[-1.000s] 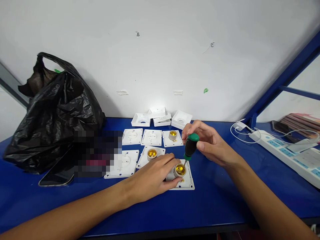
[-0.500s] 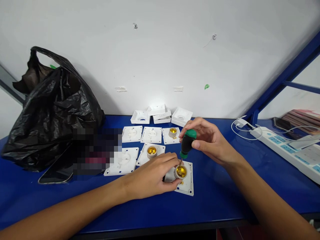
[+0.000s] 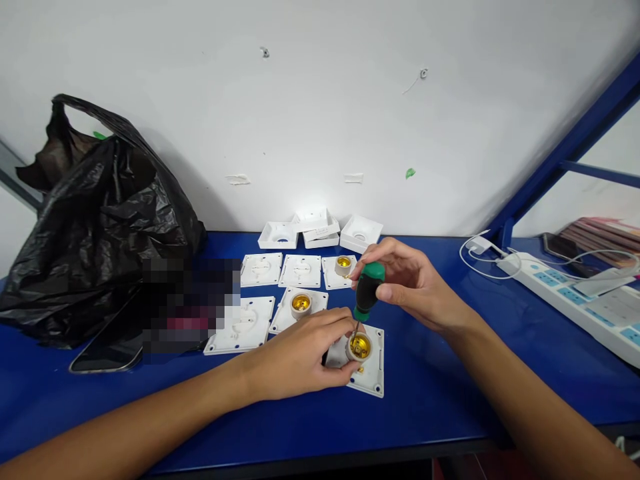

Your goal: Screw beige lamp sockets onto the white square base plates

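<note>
A brass-lined lamp socket (image 3: 360, 347) sits on a square white base plate (image 3: 371, 381) near the front of the blue table. My left hand (image 3: 313, 350) grips the socket's rim from the left, thumb in front and fingers behind. My right hand (image 3: 407, 283) holds a stubby screwdriver (image 3: 370, 288) with a black and green handle. Its shaft points down into the socket; the tip is too small to make out. Behind my left hand lies another plate with a socket (image 3: 301, 305). A third plate with a socket (image 3: 343, 266) lies farther back.
Plates without sockets (image 3: 261, 269) lie at the left, with several white square covers (image 3: 361, 232) against the wall. A black plastic bag (image 3: 110, 220) and a phone (image 3: 107, 347) are on the left. A power strip (image 3: 575, 293) with a white cable stands at the right.
The view has shifted slightly. The screwdriver leans a little more, its handle tilted to the right, with its shaft still in the socket. My left hand keeps its grip on the socket.
</note>
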A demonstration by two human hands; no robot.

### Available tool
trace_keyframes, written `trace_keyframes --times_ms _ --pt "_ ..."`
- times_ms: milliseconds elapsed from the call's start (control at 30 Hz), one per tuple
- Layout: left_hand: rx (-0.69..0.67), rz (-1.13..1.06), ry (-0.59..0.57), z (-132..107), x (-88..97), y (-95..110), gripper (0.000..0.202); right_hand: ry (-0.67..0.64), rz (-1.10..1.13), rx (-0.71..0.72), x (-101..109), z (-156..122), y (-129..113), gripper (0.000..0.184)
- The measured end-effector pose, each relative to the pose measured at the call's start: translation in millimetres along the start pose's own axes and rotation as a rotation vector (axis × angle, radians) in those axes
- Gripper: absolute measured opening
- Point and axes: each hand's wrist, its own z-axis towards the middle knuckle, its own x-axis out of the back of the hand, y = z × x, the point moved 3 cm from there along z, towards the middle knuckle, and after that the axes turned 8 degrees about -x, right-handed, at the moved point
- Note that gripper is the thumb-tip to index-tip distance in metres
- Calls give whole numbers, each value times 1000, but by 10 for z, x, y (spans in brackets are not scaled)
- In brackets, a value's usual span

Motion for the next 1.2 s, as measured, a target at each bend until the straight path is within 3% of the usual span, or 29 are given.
trace_keyframes --times_ms 1200 --pt "-31 34 16 -16 -12 -22 24 60 -64 23 -21 32 -5 26"
